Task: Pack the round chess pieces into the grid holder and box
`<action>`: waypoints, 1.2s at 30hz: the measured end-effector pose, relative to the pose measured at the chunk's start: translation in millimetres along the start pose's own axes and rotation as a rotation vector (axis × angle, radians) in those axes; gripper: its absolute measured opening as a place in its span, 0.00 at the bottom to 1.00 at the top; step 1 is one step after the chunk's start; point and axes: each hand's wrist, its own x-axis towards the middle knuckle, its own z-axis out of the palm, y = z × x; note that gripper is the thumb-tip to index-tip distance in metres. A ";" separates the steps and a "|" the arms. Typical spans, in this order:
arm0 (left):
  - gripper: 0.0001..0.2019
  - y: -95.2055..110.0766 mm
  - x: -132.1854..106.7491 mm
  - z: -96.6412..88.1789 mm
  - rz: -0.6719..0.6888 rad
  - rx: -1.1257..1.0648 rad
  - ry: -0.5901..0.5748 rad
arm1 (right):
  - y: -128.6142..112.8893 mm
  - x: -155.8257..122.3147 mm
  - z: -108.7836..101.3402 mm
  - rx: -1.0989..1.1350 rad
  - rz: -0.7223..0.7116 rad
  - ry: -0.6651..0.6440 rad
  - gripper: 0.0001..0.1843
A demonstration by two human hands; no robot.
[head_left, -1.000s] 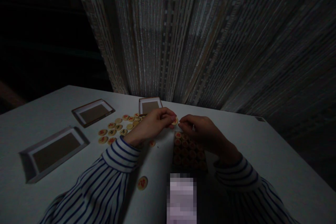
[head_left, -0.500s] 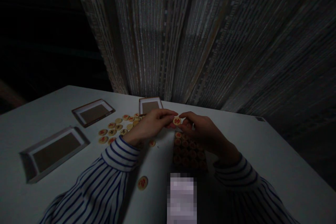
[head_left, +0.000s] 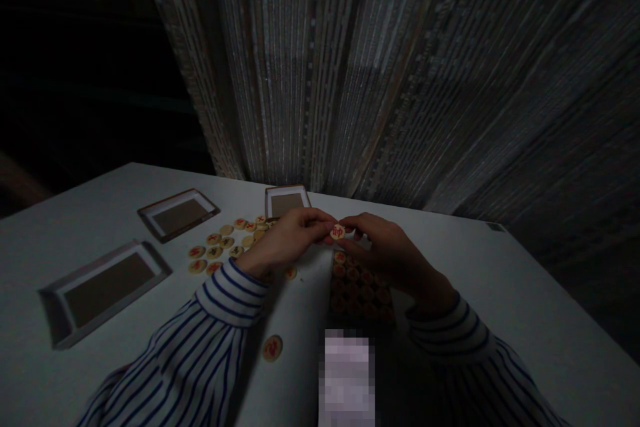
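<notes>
A round, pale, red-marked wooden-looking disc (head_left: 338,232) is fingertip-pinched between left hand (head_left: 293,235) and right hand (head_left: 390,243) toward the white table (head_left: 465,280)'s far edge. Presumably light and stiff, it is best rim-held.

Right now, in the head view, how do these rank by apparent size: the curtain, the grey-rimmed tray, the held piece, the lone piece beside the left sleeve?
1. Curtain
2. Grey-rimmed tray
3. Held piece, lone piece: unsure, because the second looks nearer the camera.
</notes>
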 end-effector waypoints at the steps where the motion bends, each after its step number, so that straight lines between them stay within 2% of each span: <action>1: 0.07 0.2 0.0 0.4 -0.002 -0.004 0.004 | 0.1 0.1 0.3 0.001 -0.010 0.000 0.11; 8: 0.06 0.2 0.1 2.2 -0.020 -0.018 0.011 | -0.3 0.1 1.1 -0.056 -0.061 0.001 0.11; 20: 0.08 -1.5 -0.3 2.3 -0.045 0.061 -0.034 | -0.5 -1.1 -2.7 -0.238 -0.003 -0.093 0.12; 25: 0.13 -6.1 -0.3 0.9 -0.010 0.217 -0.023 | -3.3 -1.7 -8.9 -0.262 0.061 -0.179 0.14; 31: 0.13 -13.8 -0.6 -1.1 0.094 0.500 0.007 | -1.9 -3.5 -15.7 -0.350 0.142 -0.284 0.15; 36: 0.15 -17.4 -1.4 -1.5 0.118 0.594 -0.002 | 5.7 -6.1 -20.8 -0.411 0.208 -0.368 0.14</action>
